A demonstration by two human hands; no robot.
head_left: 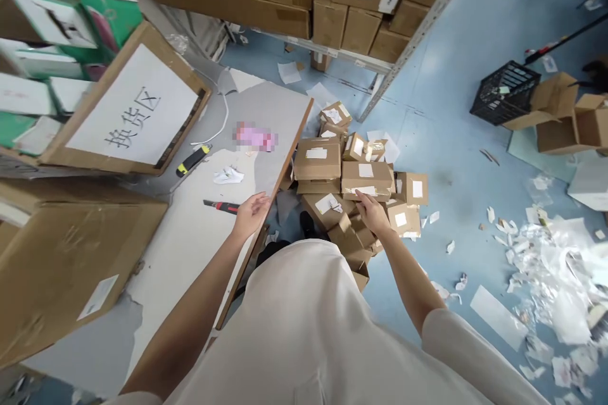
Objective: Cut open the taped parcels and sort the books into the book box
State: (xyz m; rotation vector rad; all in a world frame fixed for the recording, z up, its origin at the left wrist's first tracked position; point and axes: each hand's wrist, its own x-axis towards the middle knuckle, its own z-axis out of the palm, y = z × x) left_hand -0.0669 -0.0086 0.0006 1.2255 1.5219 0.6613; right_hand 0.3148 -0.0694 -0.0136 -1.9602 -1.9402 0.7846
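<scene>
My left hand (251, 213) is at the brown edge of the worktable (161, 272), its fingers loosely bent and apart, with nothing visible in them. Just left of it, a red and black utility knife (223, 206) lies on the tabletop. My right hand (373, 212) reaches over the heap of small cardboard boxes, fingers extended, at the near side of a taped carton (366, 180) with white labels. Whether the fingertips touch that carton I cannot tell. Another closed carton (317, 158) sits to its left.
A yellow and black cutter (192, 161), crumpled paper (228, 175) and a blurred pink item (255, 137) lie on the table. Large cartons (71, 259) stand at left. Shelving (418, 31) rises ahead. Plastic waste (560, 278) and a black crate (506, 92) are on the floor at right.
</scene>
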